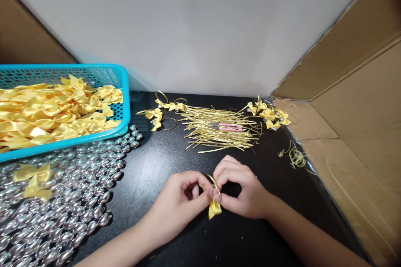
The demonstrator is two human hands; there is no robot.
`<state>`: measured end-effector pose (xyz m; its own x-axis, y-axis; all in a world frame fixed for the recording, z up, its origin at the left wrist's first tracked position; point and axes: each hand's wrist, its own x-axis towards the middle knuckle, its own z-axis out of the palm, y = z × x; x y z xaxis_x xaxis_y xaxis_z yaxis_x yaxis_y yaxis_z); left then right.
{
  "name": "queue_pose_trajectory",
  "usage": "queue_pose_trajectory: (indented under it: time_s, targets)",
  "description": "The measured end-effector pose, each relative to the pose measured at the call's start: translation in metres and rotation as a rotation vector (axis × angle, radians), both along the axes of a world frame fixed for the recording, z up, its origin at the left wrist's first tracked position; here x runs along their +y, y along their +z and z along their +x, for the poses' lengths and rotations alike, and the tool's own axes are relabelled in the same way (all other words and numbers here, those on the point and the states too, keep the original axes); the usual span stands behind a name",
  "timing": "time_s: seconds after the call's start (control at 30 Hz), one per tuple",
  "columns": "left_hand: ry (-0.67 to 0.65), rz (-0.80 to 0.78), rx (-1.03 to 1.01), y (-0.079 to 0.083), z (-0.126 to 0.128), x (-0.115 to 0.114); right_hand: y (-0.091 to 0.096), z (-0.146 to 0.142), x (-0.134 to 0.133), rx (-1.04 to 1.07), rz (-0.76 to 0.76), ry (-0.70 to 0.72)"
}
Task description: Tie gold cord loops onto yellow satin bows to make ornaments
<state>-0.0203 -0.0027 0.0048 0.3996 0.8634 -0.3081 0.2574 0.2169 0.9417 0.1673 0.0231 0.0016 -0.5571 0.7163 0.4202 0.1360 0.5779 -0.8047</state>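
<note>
Between my two hands is a yellow ribbon bow point(214, 208) with a loop of gold cord point(215, 182) rising above it. My left hand point(184, 200) pinches the loop and bow from the left with thumb and forefinger. From the other side, my right hand point(242, 187) grips the cord the same way, its fingertips almost touching those of the left. The fingers cover the spot where cord and bow meet. Beyond the hands lies a bundle of gold cords point(216, 137), with a pink-handled tool point(230, 127) on top.
At left, a turquoise basket point(125, 100) holds many yellow bows. Silver beads point(78, 192) spread in front of it, a loose bow point(36, 179) on them. Looped bows point(269, 114) lie right of the cords, others point(155, 117) left. Thread scraps point(296, 156) sit near the cardboard wall point(354, 75).
</note>
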Motion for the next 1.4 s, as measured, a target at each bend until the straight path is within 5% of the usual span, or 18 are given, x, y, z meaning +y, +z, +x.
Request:
queue_pose_trajectory:
  time_s: [0.9, 1.4]
  targets:
    - [0.005, 0.095, -0.073, 0.0007, -0.0019, 0.0005, -0.0042, 0.0023, 0.0005, 0.035, -0.073, -0.085]
    - [0.141, 0.209, 0.006, -0.005, 0.0028, -0.0044, -0.0027, -0.0012, -0.0036, -0.008, -0.121, -0.141]
